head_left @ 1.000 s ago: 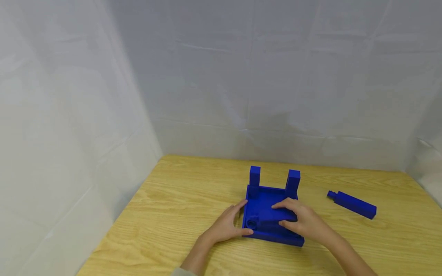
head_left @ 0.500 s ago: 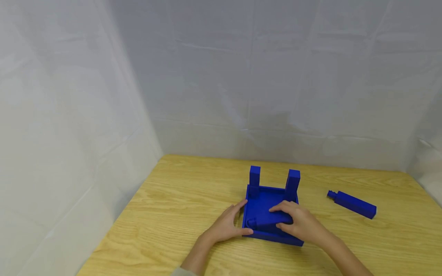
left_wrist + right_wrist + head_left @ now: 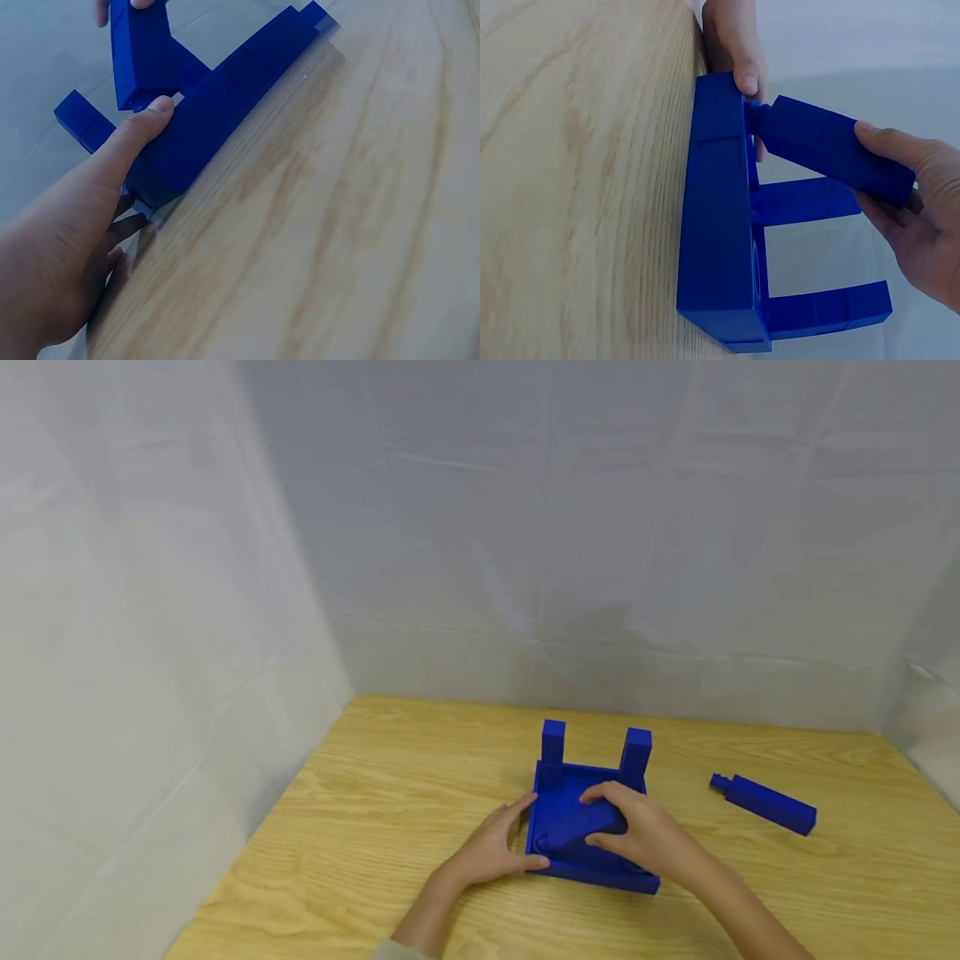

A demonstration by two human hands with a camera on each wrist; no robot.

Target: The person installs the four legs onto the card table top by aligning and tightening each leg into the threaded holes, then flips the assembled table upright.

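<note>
Right hand [image 3: 648, 835] pinches a blue square plastic leg [image 3: 581, 822] tilted into the blue square plastic base's [image 3: 592, 870] near-left socket (two legs already upright); left hand [image 3: 491, 852] braces that corner on the worktop [image 3: 375, 827]; next, stand and seat the leg

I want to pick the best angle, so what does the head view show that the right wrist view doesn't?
Only the head view shows the spare blue leg lying apart on the wooden table, and the white backdrop. Only the right wrist view shows the peg end of the held blue leg tilted at the corner of the blue square base. Both show the right hand gripping that leg, the left hand steadying the base, and two legs standing in it.
</note>
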